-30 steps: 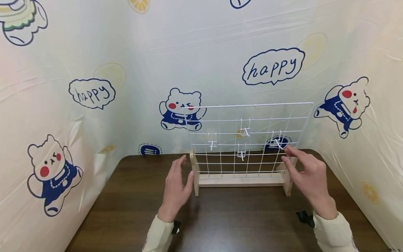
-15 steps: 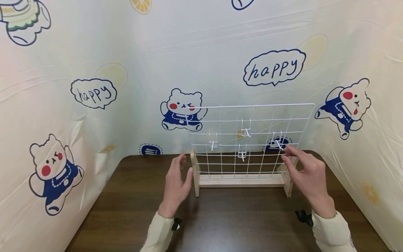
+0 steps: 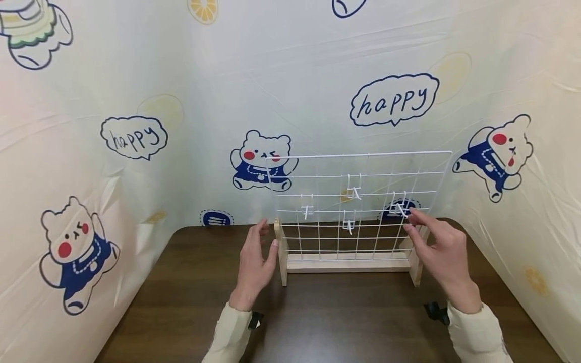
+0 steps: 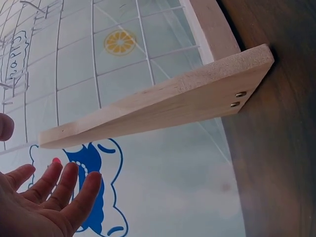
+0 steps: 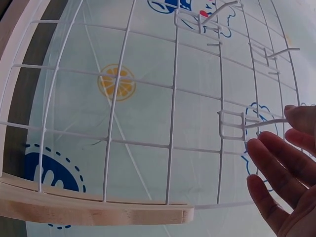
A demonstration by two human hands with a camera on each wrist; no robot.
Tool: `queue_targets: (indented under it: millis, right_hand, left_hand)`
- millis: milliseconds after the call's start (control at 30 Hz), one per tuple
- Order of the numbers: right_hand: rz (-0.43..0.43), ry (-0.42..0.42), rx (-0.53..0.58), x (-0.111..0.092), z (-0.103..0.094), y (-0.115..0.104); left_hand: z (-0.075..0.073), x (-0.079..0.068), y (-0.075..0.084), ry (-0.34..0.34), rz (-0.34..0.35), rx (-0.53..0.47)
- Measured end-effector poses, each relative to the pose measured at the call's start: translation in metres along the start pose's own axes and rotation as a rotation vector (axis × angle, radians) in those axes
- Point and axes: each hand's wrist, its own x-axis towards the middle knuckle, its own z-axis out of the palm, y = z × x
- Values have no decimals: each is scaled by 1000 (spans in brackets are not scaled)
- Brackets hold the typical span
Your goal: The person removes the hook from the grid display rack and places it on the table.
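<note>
Poses near unchanged from half a second ago: left hand (image 3: 254, 266) beside the wire rack (image 3: 347, 265), fingers spread; right hand (image 3: 442, 256) at the right hook (image 3: 401, 209), fingers parted. Rack unmoved.

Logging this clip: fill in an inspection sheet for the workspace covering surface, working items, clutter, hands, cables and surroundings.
Surface: dark brown tabletop with wood grain.
Working items: white wire grid upright in a wooden base; four white hooks hang on it.
Clutter: nothing seen.
Hands: left hand open beside the left wooden upright, apart from it; right hand open at the rightmost hook, contact unclear. A black object shows at each cuff.
Cables: nothing seen.
Surroundings: pale cloth behind and on both sides, printed with cartoon bears.
</note>
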Motion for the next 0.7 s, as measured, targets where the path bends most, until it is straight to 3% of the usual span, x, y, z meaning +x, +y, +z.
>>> queue_targets:
  millis: [700]
  right_hand:
    - [1, 28, 31, 5, 6, 0]
  left_hand:
    - [9, 8, -7, -18, 1, -48]
